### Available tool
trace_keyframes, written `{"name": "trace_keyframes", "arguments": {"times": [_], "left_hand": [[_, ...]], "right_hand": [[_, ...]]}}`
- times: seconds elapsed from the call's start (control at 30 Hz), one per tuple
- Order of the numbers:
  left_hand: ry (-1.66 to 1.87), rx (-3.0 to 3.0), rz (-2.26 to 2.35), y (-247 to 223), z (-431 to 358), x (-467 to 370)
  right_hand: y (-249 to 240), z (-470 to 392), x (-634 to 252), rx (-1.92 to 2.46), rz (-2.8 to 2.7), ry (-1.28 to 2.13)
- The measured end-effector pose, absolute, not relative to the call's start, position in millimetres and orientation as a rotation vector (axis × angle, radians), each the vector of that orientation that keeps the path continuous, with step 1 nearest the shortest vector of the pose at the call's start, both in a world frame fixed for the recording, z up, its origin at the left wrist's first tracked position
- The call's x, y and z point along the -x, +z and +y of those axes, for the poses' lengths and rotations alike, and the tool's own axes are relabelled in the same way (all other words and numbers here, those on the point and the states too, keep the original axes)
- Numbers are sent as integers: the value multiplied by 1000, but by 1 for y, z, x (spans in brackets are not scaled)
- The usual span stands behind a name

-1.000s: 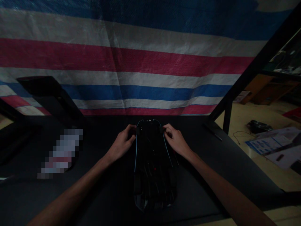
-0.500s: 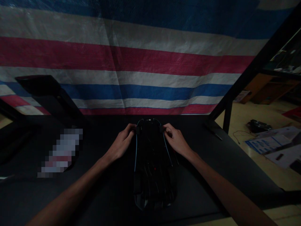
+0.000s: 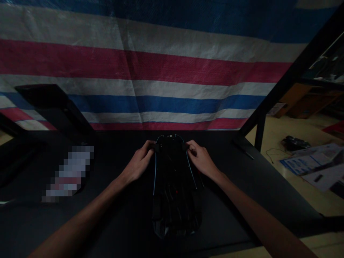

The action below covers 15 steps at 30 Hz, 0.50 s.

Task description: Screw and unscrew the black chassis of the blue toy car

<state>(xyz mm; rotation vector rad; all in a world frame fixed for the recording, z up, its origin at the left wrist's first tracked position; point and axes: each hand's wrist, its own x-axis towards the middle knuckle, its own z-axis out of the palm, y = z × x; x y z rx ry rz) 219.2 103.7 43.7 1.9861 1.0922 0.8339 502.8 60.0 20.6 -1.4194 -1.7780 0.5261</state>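
A black toy car (image 3: pixel 173 172) with thin blue edge lines lies on the dark table, its underside apparently facing up. At the car's far left wheel, my left hand (image 3: pixel 141 159) is closed, thumb and fingers pinching the wheel. My right hand (image 3: pixel 200 157) grips the opposite wheel at the far right in the same way. Both forearms reach in from the lower corners. The fingertips are partly hidden behind the wheels, and the dim light blurs the car's details.
A black stand-like object (image 3: pixel 51 107) leans at the back left, near a blurred-out pale item (image 3: pixel 71 172). A slim dark tool (image 3: pixel 245 152) lies at the right of the table (image 3: pixel 120 222). Behind hangs a striped tarp (image 3: pixel 172 68). Cardboard sheets (image 3: pixel 317 165) lie on the floor.
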Motion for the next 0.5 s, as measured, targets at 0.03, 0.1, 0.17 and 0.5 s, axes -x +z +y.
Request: {"name": "trace_keyframes", "arguments": {"times": [0.03, 0.1, 0.17, 0.5], "left_hand": [[833, -1986, 1092, 43, 104, -219], [833, -1988, 1091, 43, 105, -218], [834, -1990, 1088, 43, 105, -218], [841, -1996, 1089, 40, 106, -218]], "right_hand": [[20, 60, -503, 1420, -1777, 526], [20, 60, -503, 1418, -1777, 527], [20, 60, -503, 1414, -1776, 529], [19, 61, -504, 1406, -1761, 528]]}}
